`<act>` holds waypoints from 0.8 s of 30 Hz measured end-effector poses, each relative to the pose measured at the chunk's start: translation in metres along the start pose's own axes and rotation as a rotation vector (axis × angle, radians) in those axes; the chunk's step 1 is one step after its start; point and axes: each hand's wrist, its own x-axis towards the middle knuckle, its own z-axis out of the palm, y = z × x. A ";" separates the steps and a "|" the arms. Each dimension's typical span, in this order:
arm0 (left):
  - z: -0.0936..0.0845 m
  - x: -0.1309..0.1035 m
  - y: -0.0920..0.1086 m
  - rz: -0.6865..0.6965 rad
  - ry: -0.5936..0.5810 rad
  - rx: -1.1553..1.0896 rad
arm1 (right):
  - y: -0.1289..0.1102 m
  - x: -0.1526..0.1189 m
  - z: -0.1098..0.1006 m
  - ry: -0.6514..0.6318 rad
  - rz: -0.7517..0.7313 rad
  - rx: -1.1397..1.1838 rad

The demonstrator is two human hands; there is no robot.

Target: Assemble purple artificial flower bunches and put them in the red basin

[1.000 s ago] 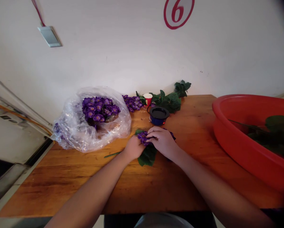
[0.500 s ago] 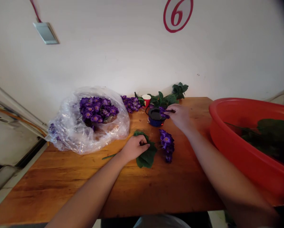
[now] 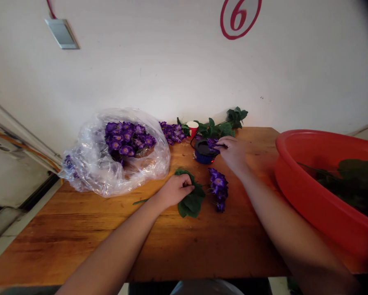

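Flowers with purple petals fill the mouth of a crumpled clear plastic bag left of centre, on a brown wooden table. At the middle of the frame the left hand rests over a green stem with broad leaves, fingers curled, thumb near the forefinger; whether they grip the stem cannot be told. Above, right of centre, stand a small red-and-white cup and a round dark-blue pot with a black top. Below the pot lies a purple flower cluster. The right hand pinches a small purple blossom at the pot's right side; contact is unclear. A wide red plastic basin fills the right edge.
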 end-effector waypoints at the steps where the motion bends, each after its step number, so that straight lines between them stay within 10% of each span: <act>1: -0.001 0.000 0.000 -0.002 -0.008 -0.007 | 0.000 0.000 -0.001 0.010 0.014 -0.002; 24: -0.001 0.002 -0.002 0.011 -0.010 -0.023 | -0.002 0.002 -0.003 0.101 0.026 -0.007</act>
